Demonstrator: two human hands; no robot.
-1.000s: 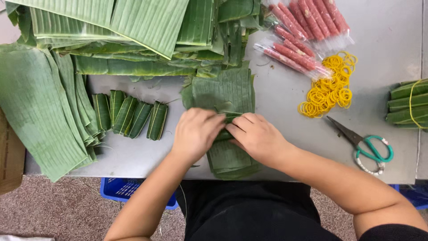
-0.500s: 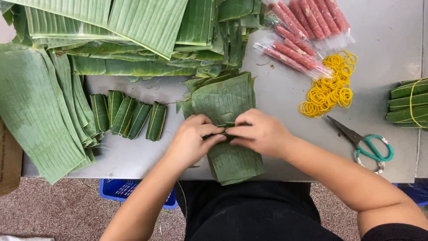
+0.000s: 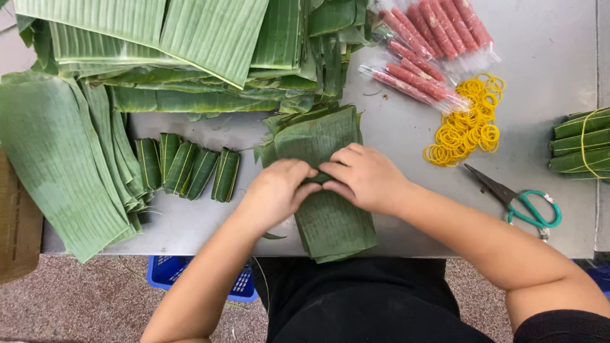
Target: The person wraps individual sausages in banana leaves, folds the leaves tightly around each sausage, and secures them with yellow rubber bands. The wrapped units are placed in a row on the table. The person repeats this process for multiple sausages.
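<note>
The work item was a stack of cut banana-leaf pieces (image 3: 327, 219) lying on the grey table (image 3: 406, 136), at its near edge directly in front of the person. Its long axis ran from the near edge toward the far side, tilted slightly so that the far end leaned left; the near end overhung the table edge a little. The leaf ribs ran across the short dimension.

The left hand (image 3: 276, 190) and the right hand (image 3: 368, 178) met over the middle of the stack. Both were closed in a pinch, fingertips touching, around a small dark green fold or roll of leaf (image 3: 319, 178) held between them on top of the stack. What the fold contained could not be determined.

Left of the stack, five wrapped leaf parcels (image 3: 190, 168) lay side by side, each with its long axis roughly pointing away from the person. Large leaf sheets (image 3: 159, 38) covered the far and left part of the table. On the right side were clear-wrapped pink sausage sticks (image 3: 432, 51), a heap of yellow rubber bands (image 3: 467, 130), scissors with green handles (image 3: 518, 203), and a bundle of parcels bound with a yellow band (image 3: 581, 143) at the right edge. A blue crate (image 3: 197, 279) stood on the floor below the table.
</note>
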